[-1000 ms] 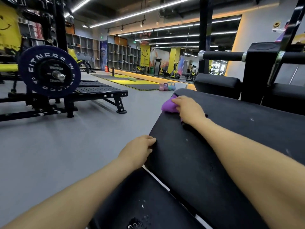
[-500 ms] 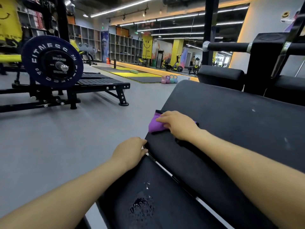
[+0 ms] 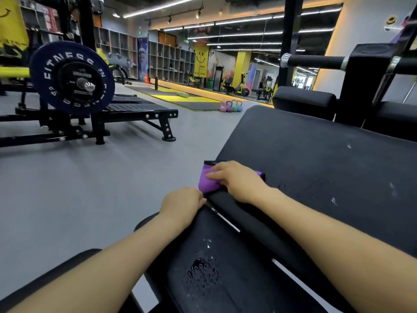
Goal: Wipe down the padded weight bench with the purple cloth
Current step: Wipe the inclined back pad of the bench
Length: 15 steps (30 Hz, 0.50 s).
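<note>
Your right hand point(image 3: 239, 179) lies palm down on the purple cloth point(image 3: 208, 180), its fingers point(image 3: 213, 175) extended flat and pressing the cloth against the desk. The cloth sits at the left edge of the long back pad point(image 3: 316, 159), partly draped over that edge, just above the gap point(image 3: 222, 216) that separates the back pad from the seat pad point(image 3: 225, 256). A dark border of the cloth shows at its upper rim and at its right end beside your wrist.

Your left hand point(image 3: 181, 205) rests at the left end of that gap, with its fingers curled over the pad edge. The fingertips are hidden, so you cannot tell how firmly they grip. The two hands are near each other but not touching.

A patch of liquid droplets point(image 3: 203, 272) sits on the seat pad between your forearms. Small pale marks point(image 3: 392, 188) are scattered over the right part of the back pad.

To the left, on the grey floor point(image 3: 67, 188), a black machine frame point(image 3: 133, 111) carries a dark blue weight plate point(image 3: 72, 77) with white lettering. Four pastel kettlebells point(image 3: 231, 106) stand in a row on the floor beyond the far end of the back pad. Open cube shelving point(image 3: 171, 62) lines the far wall.
</note>
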Available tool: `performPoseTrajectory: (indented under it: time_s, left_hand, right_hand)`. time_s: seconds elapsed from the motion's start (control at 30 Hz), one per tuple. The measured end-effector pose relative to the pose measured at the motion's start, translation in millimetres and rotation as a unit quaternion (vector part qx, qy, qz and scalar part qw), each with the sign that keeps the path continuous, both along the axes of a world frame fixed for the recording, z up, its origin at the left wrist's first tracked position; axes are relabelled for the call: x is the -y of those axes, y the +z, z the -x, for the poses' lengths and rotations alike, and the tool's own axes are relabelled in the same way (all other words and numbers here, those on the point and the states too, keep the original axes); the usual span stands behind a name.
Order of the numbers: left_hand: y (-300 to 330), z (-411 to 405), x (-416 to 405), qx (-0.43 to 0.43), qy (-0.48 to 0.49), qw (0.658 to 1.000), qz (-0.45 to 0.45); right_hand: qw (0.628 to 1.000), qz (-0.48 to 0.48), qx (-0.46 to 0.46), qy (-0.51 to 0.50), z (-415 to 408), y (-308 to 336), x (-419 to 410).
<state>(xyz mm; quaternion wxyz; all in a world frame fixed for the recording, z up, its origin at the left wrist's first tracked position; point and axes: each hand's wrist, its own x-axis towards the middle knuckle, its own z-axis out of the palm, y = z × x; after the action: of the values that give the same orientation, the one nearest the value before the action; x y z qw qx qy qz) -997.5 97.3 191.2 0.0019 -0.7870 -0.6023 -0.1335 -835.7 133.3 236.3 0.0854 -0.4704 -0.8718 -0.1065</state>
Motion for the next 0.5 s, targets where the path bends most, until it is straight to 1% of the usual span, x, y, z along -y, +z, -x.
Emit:
performPoseTrajectory:
  time_s: [0.07, 0.17, 0.23, 0.27, 0.3, 0.37, 0.4, 0.47, 0.5]
  left_hand:
    - [1, 0, 1, 0.016, -0.008, 1.0, 0.003]
    - [-1, 2, 7, 0.025, -0.043, 0.999, -0.008]
    - [-4, 4, 12, 0.026, -0.06, 0.998, -0.02]
    - [-5, 5, 14, 0.027, -0.065, 0.997, -0.024]
    - [-5, 6, 16, 0.025, -0.066, 0.997, -0.027]
    - [-3, 5, 18, 0.011, -0.06, 0.998, -0.032]
    - [-3, 5, 19, 0.003, -0.055, 0.998, -0.034]
    - [-2, 6, 21, -0.005, -0.053, 0.998, -0.037]
    - [-2, 7, 22, -0.005, -0.059, 0.997, -0.04]
  right_hand:
    - [1.0, -0.01, 0.011, -0.027, -12, 15, -11]
    - [0.985, -0.098, -0.038, -0.137, -25, 34, -28]
    - [0.973, -0.147, -0.045, -0.172, -13, 27, -24]
    - [0.973, -0.155, -0.043, -0.164, -4, 19, -17]
    - [0.979, -0.145, -0.041, -0.134, 4, 8, -9]
    - [0.995, -0.081, -0.035, -0.051, 18, -13, 12]
    - [0.998, -0.048, -0.031, -0.025, 20, -19, 19]
    - [1.0, 0.001, -0.005, 0.001, 14, -12, 16]
    - [1.0, 0.007, 0.016, -0.006, 8, -3, 7]
